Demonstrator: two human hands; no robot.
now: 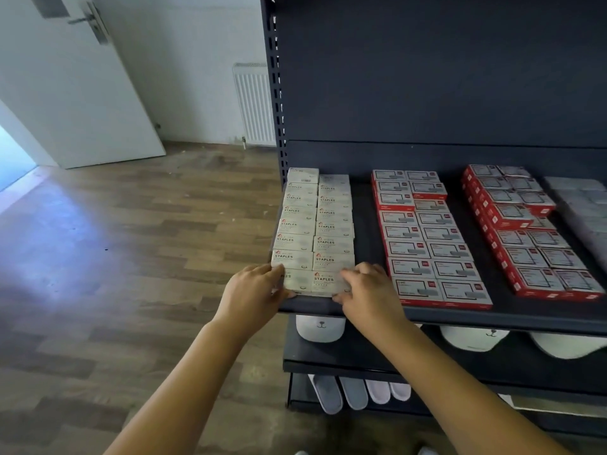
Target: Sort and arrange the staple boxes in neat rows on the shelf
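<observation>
Both hands are working at the front edge of the dark shelf, low centre of the frame. The left hand is pressing against the left side of the front pair of white staple boxes, thumb under the front lip and fingers bent over the top corner; the right hand is bracing the right side of the same pair, fingers curled over the top edge. The hands are standing apart, with the two front boxes squeezed between them. Behind that pair, the white boxes are running back in two columns toward the rear panel, reasonably straight, though the rearmost left box is sitting slightly proud of its neighbour. To the right, the red staple boxes are lying in two further double-column blocks, with the near block just beside the right hand; a pale batch at the far right edge is too blurred to read. Judgement: this is a squaring-up step on the white block. Risks: the front pair is sitting right at the shelf lip, so any pull toward the viewer could be tipping it off; uneven squeezing could be skewing the columns behind; the right knuckles could be nudging the nearest red box.
</observation>
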